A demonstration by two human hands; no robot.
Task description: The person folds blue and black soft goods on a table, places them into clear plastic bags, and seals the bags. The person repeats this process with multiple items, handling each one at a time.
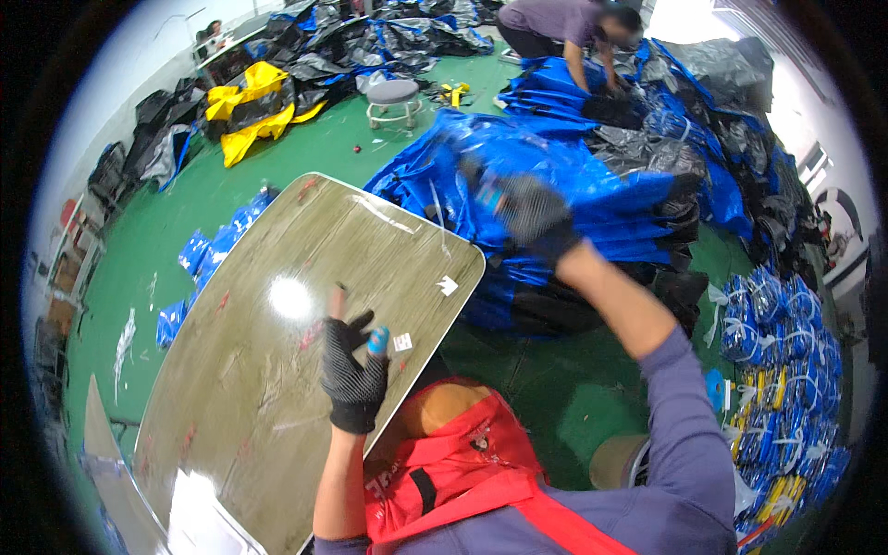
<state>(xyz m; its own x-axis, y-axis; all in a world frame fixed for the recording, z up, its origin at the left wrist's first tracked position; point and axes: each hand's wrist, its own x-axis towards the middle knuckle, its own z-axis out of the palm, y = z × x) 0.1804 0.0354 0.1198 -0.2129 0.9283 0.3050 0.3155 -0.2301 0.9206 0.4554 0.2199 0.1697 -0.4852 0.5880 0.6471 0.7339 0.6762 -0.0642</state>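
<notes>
My left hand, in a dark knit glove with a bare fingertip and blue wrapping on one digit, hovers over or rests on the shiny brown tabletop. Its fingers are apart and hold nothing. Beside it lies a small white label. My right hand, also gloved, is stretched forward over a heap of blue plastic sheeting, just off the table's far right corner. Motion blur smears its fingers, so I cannot tell whether it grips anything. A small bluish patch shows at its thumb side.
Bundles of folded blue sheets tied with white strips stack at the right. A co-worker bends over the far end of the blue heap. A round stool and yellow sheeting stand farther back on the green floor.
</notes>
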